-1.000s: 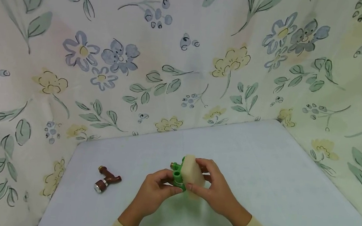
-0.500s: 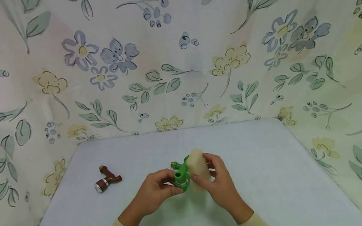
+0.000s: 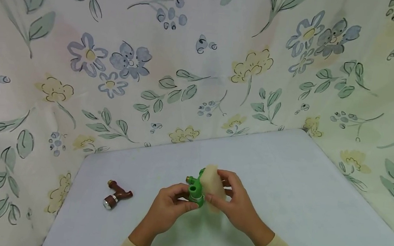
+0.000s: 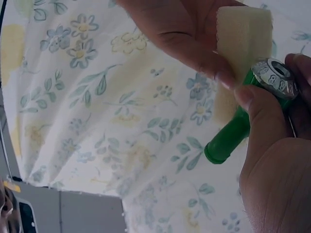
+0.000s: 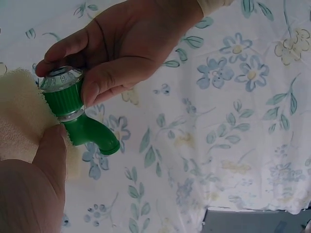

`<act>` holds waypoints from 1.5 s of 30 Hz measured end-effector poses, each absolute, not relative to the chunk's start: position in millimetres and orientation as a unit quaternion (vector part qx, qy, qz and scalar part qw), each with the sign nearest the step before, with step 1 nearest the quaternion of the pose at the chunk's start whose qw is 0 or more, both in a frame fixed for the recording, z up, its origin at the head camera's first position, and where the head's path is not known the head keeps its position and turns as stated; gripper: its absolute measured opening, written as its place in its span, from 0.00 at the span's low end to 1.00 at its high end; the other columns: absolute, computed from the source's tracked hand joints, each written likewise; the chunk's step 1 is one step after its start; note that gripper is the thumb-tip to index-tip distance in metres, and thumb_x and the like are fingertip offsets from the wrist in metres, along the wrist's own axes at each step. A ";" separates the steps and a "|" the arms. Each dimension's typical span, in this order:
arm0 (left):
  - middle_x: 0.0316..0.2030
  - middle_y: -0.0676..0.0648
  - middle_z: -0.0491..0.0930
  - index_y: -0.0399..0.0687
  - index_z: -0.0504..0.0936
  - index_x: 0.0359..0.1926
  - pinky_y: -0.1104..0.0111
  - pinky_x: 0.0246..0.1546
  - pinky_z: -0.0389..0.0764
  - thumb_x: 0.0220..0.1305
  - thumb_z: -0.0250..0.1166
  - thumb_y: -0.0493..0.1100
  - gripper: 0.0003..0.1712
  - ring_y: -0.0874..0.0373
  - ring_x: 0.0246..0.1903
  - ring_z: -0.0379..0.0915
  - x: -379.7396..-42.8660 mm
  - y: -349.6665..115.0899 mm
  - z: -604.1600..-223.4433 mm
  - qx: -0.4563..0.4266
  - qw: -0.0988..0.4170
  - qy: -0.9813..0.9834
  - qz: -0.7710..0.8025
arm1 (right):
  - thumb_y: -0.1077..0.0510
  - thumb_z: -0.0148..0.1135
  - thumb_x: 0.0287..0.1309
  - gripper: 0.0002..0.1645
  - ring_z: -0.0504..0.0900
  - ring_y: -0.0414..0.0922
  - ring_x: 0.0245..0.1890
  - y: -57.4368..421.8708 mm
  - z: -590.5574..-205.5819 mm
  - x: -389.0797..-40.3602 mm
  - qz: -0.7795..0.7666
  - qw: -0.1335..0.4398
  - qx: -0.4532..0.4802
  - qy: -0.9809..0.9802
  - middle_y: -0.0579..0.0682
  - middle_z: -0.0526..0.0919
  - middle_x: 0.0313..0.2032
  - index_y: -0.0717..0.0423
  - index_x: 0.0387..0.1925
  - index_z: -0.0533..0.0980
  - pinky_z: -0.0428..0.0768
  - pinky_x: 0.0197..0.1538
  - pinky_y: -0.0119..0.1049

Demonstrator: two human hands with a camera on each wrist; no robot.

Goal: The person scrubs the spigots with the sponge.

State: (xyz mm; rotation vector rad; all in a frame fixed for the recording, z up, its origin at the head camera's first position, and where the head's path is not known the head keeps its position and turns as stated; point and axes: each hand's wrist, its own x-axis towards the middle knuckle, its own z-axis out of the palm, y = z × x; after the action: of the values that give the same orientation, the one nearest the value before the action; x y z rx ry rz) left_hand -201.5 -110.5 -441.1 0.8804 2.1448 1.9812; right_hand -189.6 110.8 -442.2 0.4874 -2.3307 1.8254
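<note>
My left hand [image 3: 172, 207] grips a green faucet [image 3: 195, 190] by its ribbed knob end, thumb on the near side. In the right wrist view the knob's silver cap [image 5: 62, 77] faces up between finger and thumb, and the spout [image 5: 99, 136] points away from it. My right hand [image 3: 237, 202] pinches a cream sponge [image 3: 213, 184] and holds it against the faucet's right side. The left wrist view shows the sponge [image 4: 243, 43] behind the silver cap, with the right thumb [image 4: 224, 80] along it. Both things are held up over the table.
A brown faucet [image 3: 117, 195] with a silver cap lies on the white table [image 3: 284, 179], left of my hands. Flowered cloth [image 3: 173, 69] hangs behind the table and along its sides.
The right hand shifts the sponge up and right along the faucet, then slightly back down and left. The faucet tilts a little in the left hand. The brown faucet stays put.
</note>
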 end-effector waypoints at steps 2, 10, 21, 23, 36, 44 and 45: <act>0.41 0.43 0.81 0.40 0.81 0.44 0.58 0.37 0.83 0.54 0.70 0.29 0.15 0.45 0.40 0.79 -201.4 -110.2 -440.9 0.287 0.045 0.703 0.650 | 0.58 0.71 0.54 0.37 0.71 0.50 0.51 109.5 -437.5 -186.8 0.609 0.068 0.166 -0.772 0.49 0.71 0.53 0.56 0.63 0.64 0.75 0.50 0.54; 0.40 0.43 0.81 0.42 0.82 0.42 0.59 0.37 0.83 0.54 0.70 0.30 0.14 0.44 0.40 0.79 -203.3 -109.7 -445.2 0.279 0.034 0.710 0.646 | 0.50 0.71 0.54 0.37 0.71 0.48 0.52 108.9 -462.0 -194.1 0.604 0.061 0.203 -0.768 0.43 0.70 0.55 0.41 0.63 0.64 0.76 0.50 0.49; 0.41 0.47 0.81 0.48 0.82 0.46 0.60 0.38 0.83 0.57 0.70 0.36 0.15 0.49 0.41 0.79 -215.7 -116.0 -474.3 0.256 0.015 0.726 0.638 | 0.50 0.71 0.54 0.37 0.71 0.46 0.51 103.0 -461.1 -189.8 0.613 0.038 0.252 -0.748 0.41 0.72 0.55 0.40 0.63 0.64 0.77 0.51 0.45; 0.41 0.47 0.81 0.50 0.82 0.45 0.60 0.38 0.83 0.56 0.71 0.37 0.15 0.49 0.41 0.79 -215.5 -115.9 -473.9 0.253 0.019 0.725 0.640 | 0.50 0.72 0.53 0.38 0.71 0.46 0.51 103.2 -461.1 -190.3 0.611 0.040 0.250 -0.750 0.41 0.72 0.55 0.39 0.63 0.64 0.77 0.50 0.45; 0.41 0.43 0.80 0.45 0.81 0.45 0.59 0.38 0.83 0.54 0.71 0.34 0.16 0.46 0.41 0.79 -208.5 -111.5 -471.0 0.275 0.036 0.701 0.657 | 0.50 0.72 0.53 0.38 0.72 0.46 0.51 110.7 -460.4 -194.2 0.597 0.064 0.198 -0.775 0.43 0.71 0.54 0.39 0.63 0.64 0.77 0.48 0.47; 0.42 0.43 0.80 0.46 0.81 0.45 0.59 0.37 0.83 0.56 0.71 0.35 0.15 0.47 0.41 0.79 -206.7 -110.2 -467.7 0.287 0.033 0.697 0.656 | 0.59 0.72 0.52 0.37 0.72 0.45 0.49 108.7 -436.4 -184.8 0.600 0.070 0.187 -0.775 0.47 0.72 0.52 0.53 0.62 0.66 0.76 0.48 0.54; 0.42 0.43 0.80 0.46 0.81 0.46 0.59 0.37 0.83 0.56 0.71 0.35 0.15 0.47 0.41 0.79 -206.5 -110.1 -467.5 0.289 0.032 0.695 0.657 | 0.59 0.72 0.52 0.37 0.72 0.46 0.49 109.0 -435.5 -184.8 0.598 0.071 0.185 -0.776 0.47 0.72 0.52 0.54 0.62 0.65 0.76 0.48 0.54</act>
State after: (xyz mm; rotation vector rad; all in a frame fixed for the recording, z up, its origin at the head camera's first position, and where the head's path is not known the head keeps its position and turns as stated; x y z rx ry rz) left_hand -206.5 -110.1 -467.5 0.8905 2.1405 2.0230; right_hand -184.8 109.0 -435.5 0.5551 -2.3342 1.7990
